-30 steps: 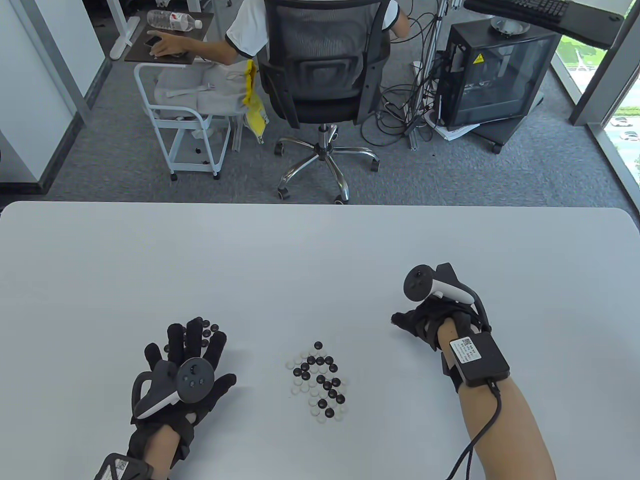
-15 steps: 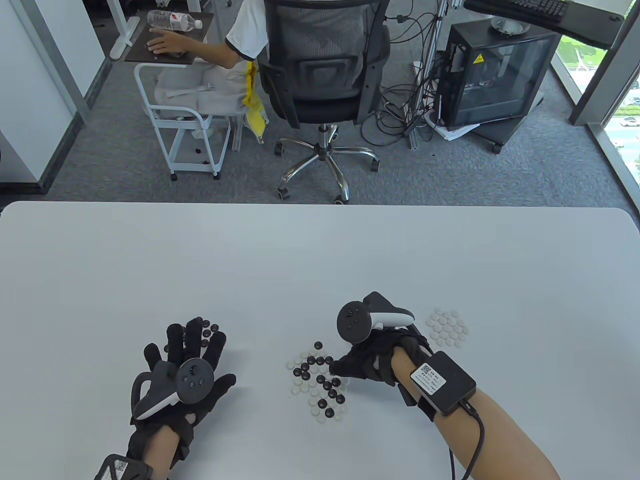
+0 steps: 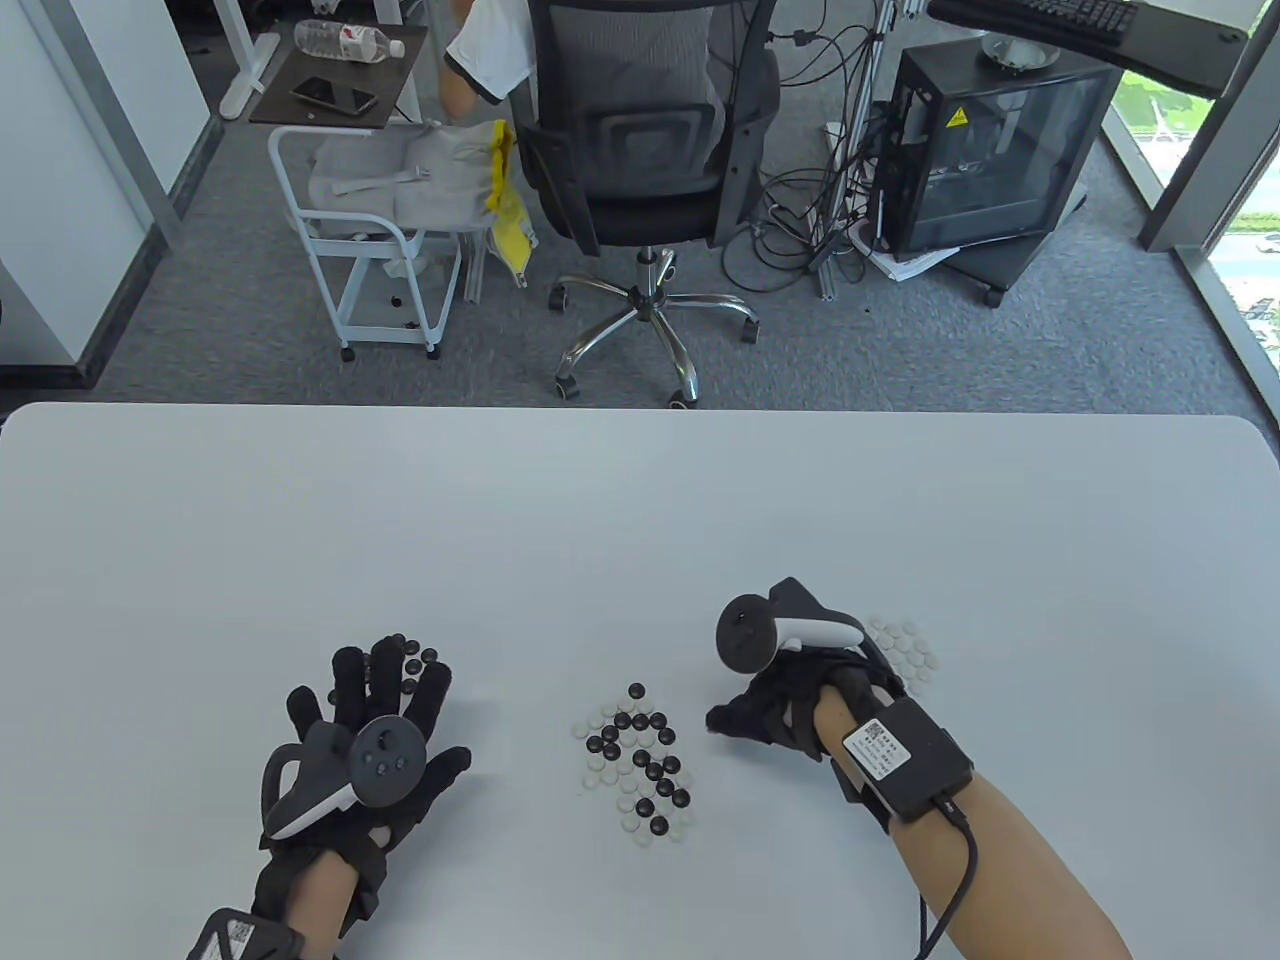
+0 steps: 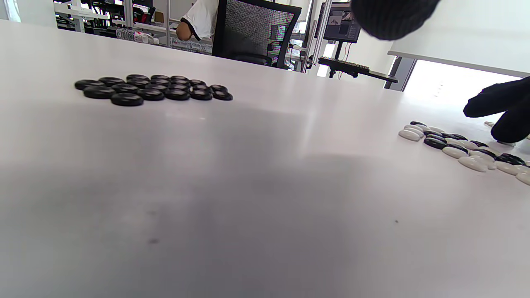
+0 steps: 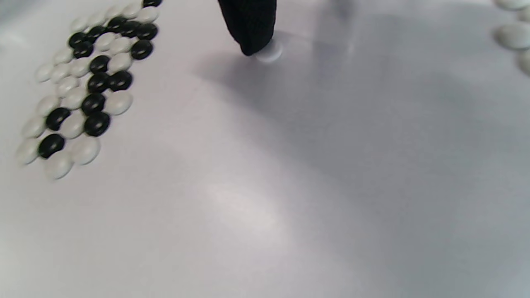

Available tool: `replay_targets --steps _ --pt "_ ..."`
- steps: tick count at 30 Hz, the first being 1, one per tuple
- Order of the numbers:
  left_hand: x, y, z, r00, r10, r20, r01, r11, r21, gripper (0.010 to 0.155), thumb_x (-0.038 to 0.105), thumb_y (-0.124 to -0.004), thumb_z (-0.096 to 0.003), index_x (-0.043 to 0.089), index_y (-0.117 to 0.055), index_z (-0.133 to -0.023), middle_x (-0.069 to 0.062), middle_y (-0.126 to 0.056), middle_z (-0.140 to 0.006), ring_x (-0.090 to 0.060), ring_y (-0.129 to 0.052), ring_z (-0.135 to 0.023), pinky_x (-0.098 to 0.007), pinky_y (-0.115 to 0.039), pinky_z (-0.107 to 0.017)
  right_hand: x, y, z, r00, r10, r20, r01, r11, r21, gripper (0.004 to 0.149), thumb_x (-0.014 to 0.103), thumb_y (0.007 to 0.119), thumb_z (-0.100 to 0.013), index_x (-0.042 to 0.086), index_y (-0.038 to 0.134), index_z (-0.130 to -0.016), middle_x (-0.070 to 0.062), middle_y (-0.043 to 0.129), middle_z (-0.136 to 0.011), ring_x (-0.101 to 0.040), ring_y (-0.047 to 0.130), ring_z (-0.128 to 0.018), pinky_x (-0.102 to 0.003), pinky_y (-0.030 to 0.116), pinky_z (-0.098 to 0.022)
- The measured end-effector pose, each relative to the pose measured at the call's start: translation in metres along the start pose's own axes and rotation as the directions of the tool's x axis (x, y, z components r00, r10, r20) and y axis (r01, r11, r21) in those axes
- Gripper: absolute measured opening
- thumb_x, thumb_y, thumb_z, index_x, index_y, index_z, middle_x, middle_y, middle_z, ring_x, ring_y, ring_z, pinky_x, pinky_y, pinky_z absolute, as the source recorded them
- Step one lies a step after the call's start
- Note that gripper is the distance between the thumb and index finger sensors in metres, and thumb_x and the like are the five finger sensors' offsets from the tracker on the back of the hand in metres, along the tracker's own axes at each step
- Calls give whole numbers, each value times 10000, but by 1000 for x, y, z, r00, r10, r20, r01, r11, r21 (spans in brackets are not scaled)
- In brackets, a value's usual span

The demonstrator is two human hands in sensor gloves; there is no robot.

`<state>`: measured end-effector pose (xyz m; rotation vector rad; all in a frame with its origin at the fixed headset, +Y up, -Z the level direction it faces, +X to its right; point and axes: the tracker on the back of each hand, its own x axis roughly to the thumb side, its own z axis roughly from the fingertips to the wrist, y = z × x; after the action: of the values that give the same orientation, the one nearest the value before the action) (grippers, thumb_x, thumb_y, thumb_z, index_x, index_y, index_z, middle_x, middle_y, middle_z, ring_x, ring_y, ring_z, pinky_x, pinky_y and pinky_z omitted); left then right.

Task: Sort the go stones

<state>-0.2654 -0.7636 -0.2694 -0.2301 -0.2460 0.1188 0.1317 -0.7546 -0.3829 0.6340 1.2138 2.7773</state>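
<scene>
One white stone [image 5: 269,53] sits under a fingertip of the right hand [image 3: 790,705], which presses it to the worktop [image 3: 640,520] between the mixed pile [image 3: 640,765] at its left and the white group [image 3: 905,650] at its right; the left hand [image 3: 370,730] lies flat and relaxed by the black group [image 4: 153,89].

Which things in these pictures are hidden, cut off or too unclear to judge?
- White pile: table view, partly covered by the right hand and its tracker; the count is unknown.
- Black pile: table view, the left hand's fingers hide most of it.
- White stone: right wrist view, a fingertip covers part of it; the grip is unclear.
- Mixed pile: left wrist view, cut by the right edge.
</scene>
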Motion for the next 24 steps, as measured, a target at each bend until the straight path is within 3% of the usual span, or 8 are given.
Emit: replay_targets --steps 5,11,19,24 --pt "-1 0 0 1000 3 -1 -3 1000 1 813 592 -552 -600 222 -148 -1201 -260 139 -1150 -553 170 -969 -835 6 -511 -45 -8 5 987 -75 -139 67 996 -62 677 486 519 -612 65 692 -1114 -441 161 -1139 -705 16 -930 -918 158 -562" --pt "0 -1 -1 1000 0 -1 0 1000 -9 812 591 -550 -601 222 -147 -1200 -259 140 -1150 -550 171 -969 -834 7 -512 -69 -9 11 970 -88 -229 69 994 -89 687 488 518 -610 61 658 -1130 -438 145 -1138 -702 6 -932 -917 147 -563" --pt "-1 0 0 1000 5 -8 -5 1000 -7 809 589 -552 -601 225 -148 -1200 -256 141 -1151 -549 172 -970 -833 9 -513 -90 -9 15 951 -149 -269 121 985 -120 696 489 517 -609 55 640 -1139 -445 137 -1135 -699 2 -931 -917 144 -562" --pt "-1 0 -1 1000 2 -6 -2 1000 -6 810 588 -552 -602 221 -146 -1201 -258 139 -1150 -550 170 -969 -833 8 -513 -89 -12 18 955 -180 -234 150 978 -142 696 487 514 -612 53 627 -1145 -447 128 -1133 -702 -2 -927 -917 141 -560"
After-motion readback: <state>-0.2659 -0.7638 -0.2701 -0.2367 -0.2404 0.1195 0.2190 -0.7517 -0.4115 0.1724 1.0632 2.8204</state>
